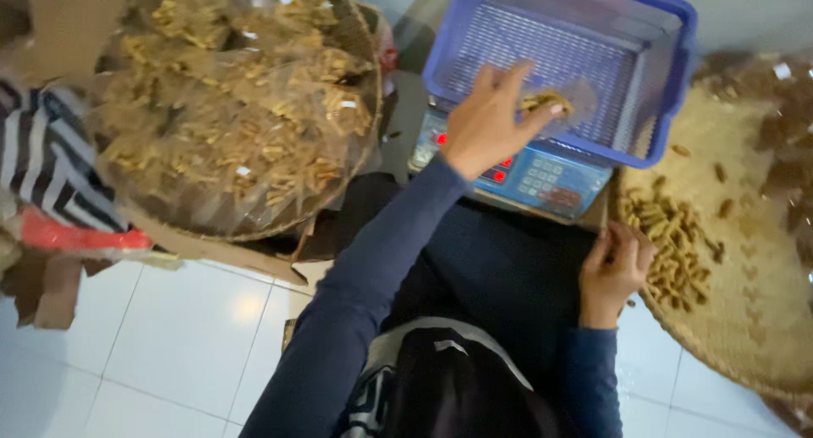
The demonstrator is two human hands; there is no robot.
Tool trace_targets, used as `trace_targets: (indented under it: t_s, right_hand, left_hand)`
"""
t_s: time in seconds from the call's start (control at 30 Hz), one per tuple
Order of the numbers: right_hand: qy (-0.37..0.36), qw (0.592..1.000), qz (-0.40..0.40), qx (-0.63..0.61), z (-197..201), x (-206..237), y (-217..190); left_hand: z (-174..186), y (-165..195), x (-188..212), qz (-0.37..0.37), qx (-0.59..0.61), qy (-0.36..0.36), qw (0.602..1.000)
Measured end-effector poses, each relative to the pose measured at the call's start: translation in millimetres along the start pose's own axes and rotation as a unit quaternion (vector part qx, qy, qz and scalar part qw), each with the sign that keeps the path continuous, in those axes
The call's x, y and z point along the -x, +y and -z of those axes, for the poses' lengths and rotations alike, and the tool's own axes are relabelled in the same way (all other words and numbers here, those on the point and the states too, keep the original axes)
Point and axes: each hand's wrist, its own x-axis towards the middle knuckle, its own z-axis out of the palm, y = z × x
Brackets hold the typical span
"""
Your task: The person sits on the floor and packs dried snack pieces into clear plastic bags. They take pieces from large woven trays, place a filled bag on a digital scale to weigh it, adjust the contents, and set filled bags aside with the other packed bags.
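Observation:
My left hand (484,123) reaches into a blue plastic basket (665,82) and is shut on a small clear bag of brown snack sticks (552,104). The basket stands on a blue digital scale (550,180) with red lit digits. At the edge of a round woven tray (745,311) on the right, my right hand (615,270) touches a loose pile of the same brown sticks (675,245), fingers curled among them. Whether it grips any I cannot tell.
A second woven tray (339,163) at the upper left is heaped with several filled clear bags (237,108). Striped cloth (51,163) and torn cardboard (51,294) lie at the far left. White floor tiles (186,336) run underneath.

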Motion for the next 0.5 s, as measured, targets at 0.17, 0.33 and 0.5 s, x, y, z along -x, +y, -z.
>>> trace_targets:
  t_s: [0.17,0.33,0.5]
  right_hand:
    - [-0.005,1.000,-0.007,-0.016,-1,3,7]
    - [-0.010,1.000,-0.004,-0.001,-5,9,16]
    - [-0.026,0.999,-0.039,-0.008,-10,9,21]
  left_hand:
    - [-22,-12,-23,-0.032,-0.041,0.034,0.998]
    - [3,-20,-50,-0.010,0.009,0.010,1.000]
    - [112,-86,-89,-0.300,-0.180,0.189,0.917]
